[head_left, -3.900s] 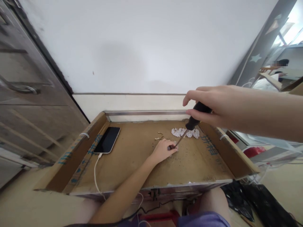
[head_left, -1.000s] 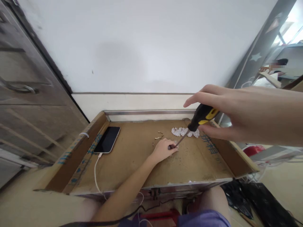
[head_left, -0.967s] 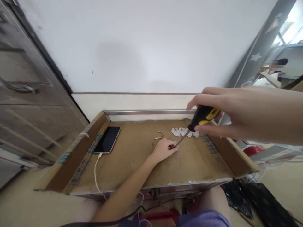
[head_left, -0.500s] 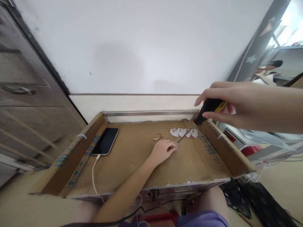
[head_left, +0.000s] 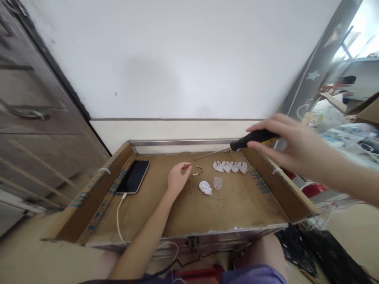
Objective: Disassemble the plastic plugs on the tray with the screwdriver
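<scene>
My right hand (head_left: 284, 136) grips a screwdriver (head_left: 251, 140) with a black and yellow handle. Its long shaft points left, the tip close to the fingers of my left hand (head_left: 178, 176). Those fingers are pinched together over the cardboard; whatever is between them is too small to make out. Beside them lie small brass-coloured metal pieces (head_left: 196, 172). A white plastic piece with holes (head_left: 205, 187) and a clear plastic piece (head_left: 218, 182) rest nearer to me. Several clear plastic pieces with metal parts (head_left: 230, 166) stand in a row behind, below the screwdriver handle.
The cardboard tray (head_left: 166, 213) has raised side walls. A phone (head_left: 133, 176) with a white cable (head_left: 117, 221) lies at its left. Tiny dark bits are scattered at the right. A wall (head_left: 177, 79) rises behind, and a person (head_left: 345, 85) is far off at right.
My left hand has moved left off the plastic pieces, uncovering the white one and the clear one. The screwdriver has swung flatter, its tip shifting left towards my left hand.
</scene>
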The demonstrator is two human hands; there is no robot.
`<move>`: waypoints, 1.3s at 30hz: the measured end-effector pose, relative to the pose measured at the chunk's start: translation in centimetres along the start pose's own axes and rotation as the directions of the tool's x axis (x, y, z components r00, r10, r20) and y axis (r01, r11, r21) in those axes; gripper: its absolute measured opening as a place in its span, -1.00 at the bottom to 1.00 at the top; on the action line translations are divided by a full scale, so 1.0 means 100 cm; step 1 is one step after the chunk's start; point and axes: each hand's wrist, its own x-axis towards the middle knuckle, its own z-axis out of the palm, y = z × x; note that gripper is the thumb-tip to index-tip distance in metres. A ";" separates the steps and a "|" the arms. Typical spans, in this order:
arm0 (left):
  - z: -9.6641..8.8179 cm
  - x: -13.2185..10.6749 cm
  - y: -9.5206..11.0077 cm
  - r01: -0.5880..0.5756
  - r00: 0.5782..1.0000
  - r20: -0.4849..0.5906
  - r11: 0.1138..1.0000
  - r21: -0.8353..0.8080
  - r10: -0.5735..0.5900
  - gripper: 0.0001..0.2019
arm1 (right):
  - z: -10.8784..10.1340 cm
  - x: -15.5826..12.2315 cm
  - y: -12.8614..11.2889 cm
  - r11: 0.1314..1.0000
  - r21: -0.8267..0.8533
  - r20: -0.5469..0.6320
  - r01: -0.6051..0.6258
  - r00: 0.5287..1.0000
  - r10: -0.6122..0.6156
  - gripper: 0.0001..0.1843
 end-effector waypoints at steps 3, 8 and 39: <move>-0.004 -0.005 -0.003 -0.062 0.996 0.078 0.991 0.122 0.052 -0.84 | 0.058 -0.052 -0.004 0.966 0.097 -0.064 -0.240 0.967 0.247 -0.69; -0.006 -0.007 -0.008 -0.132 0.984 0.147 0.965 0.227 0.100 -0.86 | 0.146 -0.136 -0.018 0.890 0.072 -0.069 -0.450 0.888 0.455 -0.76; -0.009 -0.008 -0.014 -0.088 0.989 0.141 0.925 0.370 0.037 -0.81 | 0.183 -0.141 -0.012 0.683 0.138 0.174 -0.718 0.696 0.697 -0.70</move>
